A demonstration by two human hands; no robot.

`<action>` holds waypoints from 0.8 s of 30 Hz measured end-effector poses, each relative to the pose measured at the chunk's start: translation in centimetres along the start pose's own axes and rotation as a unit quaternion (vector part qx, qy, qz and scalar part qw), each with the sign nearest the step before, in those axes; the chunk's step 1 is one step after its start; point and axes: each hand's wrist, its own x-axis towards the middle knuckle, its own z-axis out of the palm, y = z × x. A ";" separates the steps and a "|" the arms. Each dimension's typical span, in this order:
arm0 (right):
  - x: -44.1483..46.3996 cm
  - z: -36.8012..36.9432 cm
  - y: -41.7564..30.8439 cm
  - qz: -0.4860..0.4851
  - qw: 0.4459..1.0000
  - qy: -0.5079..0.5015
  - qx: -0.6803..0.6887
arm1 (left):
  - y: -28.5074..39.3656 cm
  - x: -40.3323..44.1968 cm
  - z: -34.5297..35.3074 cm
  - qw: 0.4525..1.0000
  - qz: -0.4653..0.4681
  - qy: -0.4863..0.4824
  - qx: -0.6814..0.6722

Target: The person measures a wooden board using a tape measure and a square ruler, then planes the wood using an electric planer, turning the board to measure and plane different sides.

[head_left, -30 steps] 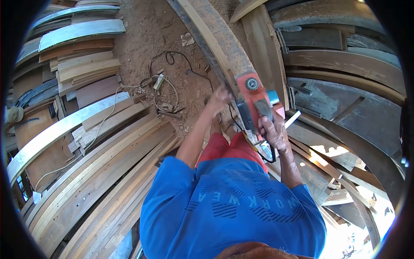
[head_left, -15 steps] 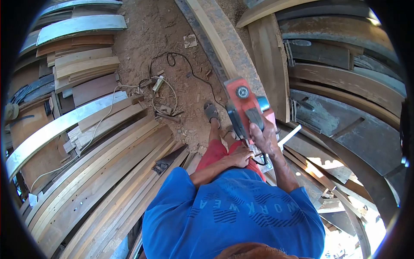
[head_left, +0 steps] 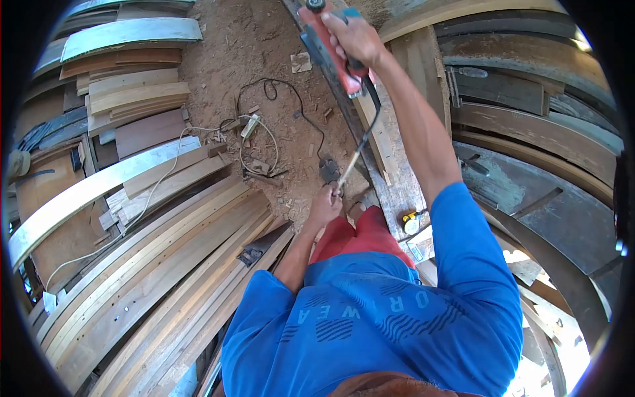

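At the top of the view, my right hand is wrapped round the handle of a red power planer, which sits over a wooden strip on the long bench. A cord runs from the planer's rear down to my left hand, whose fingers are closed round it in front of my red shorts. Near the bench's close end lies a yellow tape measure, to the right of my shorts.
Stacked boards fill the left side. On the sandy floor lie a black cable and a white power strip. More planks and a grey metal sheet stand at the right.
My right hand has moved the planer forward, away from my body. My left hand went back to my waist, then out in front, and now grips the cord. The tape measure has come into view.
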 end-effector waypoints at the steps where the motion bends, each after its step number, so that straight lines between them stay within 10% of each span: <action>1: 1.3 -0.1 0.1 -0.017 0.999 -0.010 0.043 | 0.4 0.0 -1.2 1.000 -0.012 -0.003 0.007; 12: -13.9 -2.0 3.3 0.044 0.999 -0.003 0.010 | -2.7 -2.2 -3.4 0.988 -0.107 -0.075 0.085; 24: -37.7 -3.5 10.4 0.081 0.996 0.020 0.020 | -1.8 -3.0 0.2 0.974 0.026 -0.147 0.172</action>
